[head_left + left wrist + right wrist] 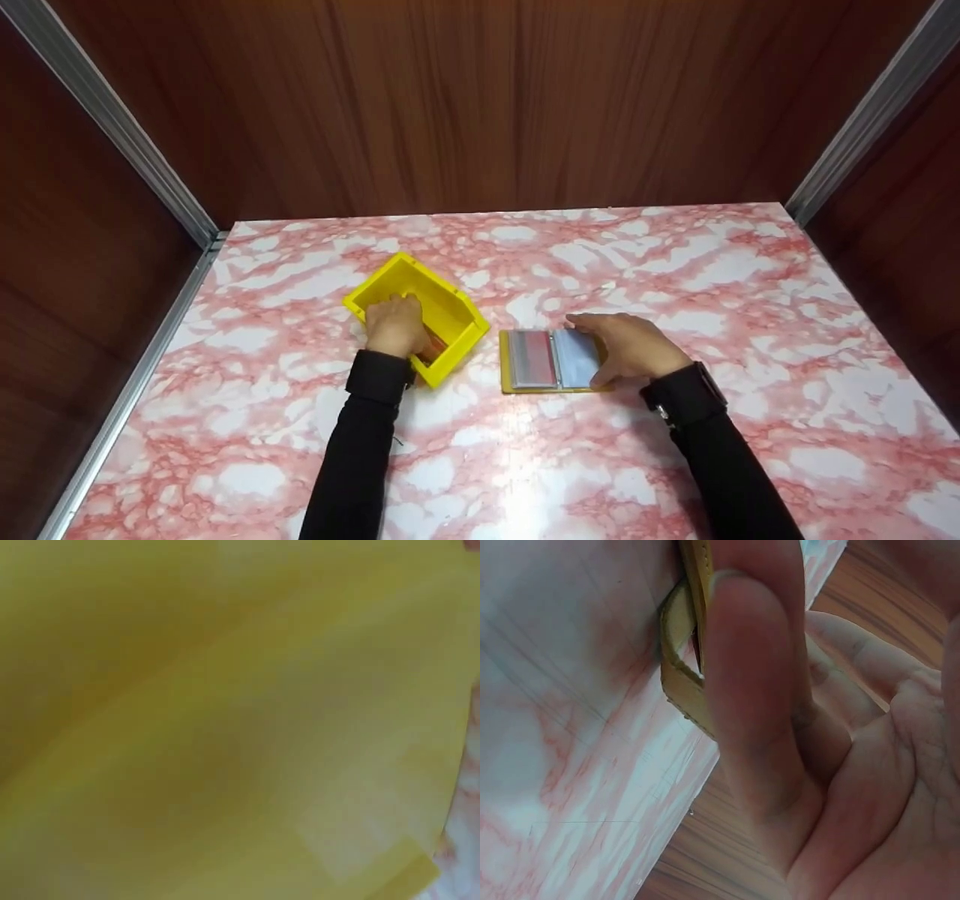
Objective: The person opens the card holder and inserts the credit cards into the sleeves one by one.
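Observation:
An opened yellow card holder (505,367) lies on the table, with clear sleeves on its left side and a pale blue card on its right. My right hand (634,346) holds its right end, thumb at the near corner and fingers by the far edge. A yellow strap loop (682,690) sticks out beside the thumb in the right wrist view. To the left, my left hand (394,326) reaches down into a yellow bin (452,364), fingertips hidden; I cannot tell what they hold. Something reddish-brown (433,346) shows inside the bin, beside that hand. Blurred yellow plastic fills the left wrist view.
The table (480,472) has a red and white marbled top. Dark wood panels (480,105) stand behind it and on both sides, with metal rails (127,127) at the corners. The bin sits at an angle, a short gap from the card holder.

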`<act>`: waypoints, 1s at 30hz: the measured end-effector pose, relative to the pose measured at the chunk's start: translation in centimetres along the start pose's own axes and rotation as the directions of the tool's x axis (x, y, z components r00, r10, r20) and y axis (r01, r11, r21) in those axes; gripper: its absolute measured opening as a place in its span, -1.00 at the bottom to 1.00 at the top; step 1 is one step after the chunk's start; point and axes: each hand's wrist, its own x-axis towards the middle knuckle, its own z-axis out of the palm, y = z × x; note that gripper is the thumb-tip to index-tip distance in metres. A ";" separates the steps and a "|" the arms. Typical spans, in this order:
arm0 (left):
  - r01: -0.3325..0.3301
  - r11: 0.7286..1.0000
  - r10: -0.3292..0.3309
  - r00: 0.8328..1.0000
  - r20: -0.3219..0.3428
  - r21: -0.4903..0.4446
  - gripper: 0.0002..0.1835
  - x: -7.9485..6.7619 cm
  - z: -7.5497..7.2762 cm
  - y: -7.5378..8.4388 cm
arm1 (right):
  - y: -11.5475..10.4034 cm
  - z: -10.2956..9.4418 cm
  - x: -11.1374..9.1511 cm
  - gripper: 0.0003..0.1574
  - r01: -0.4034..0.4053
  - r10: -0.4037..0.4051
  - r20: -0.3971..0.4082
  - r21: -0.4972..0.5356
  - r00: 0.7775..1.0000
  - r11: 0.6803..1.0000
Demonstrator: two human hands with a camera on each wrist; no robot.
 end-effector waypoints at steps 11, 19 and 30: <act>-0.024 0.999 0.024 1.000 0.013 0.028 -0.18 -0.1 0.1 0.3 | 0.1 0.3 -0.1 0.37 0.007 -0.007 0.005 0.002 1.000 1.000; -0.056 0.994 0.054 0.998 -0.028 -0.089 0.14 0.0 0.0 -0.1 | 0.1 0.1 0.0 0.39 -0.005 0.005 0.005 0.017 1.000 1.000; -0.234 0.877 0.146 0.962 -0.232 -0.419 -0.73 -0.2 -1.0 -1.2 | 0.2 0.0 0.0 0.35 0.021 -0.021 0.002 -0.009 1.000 1.000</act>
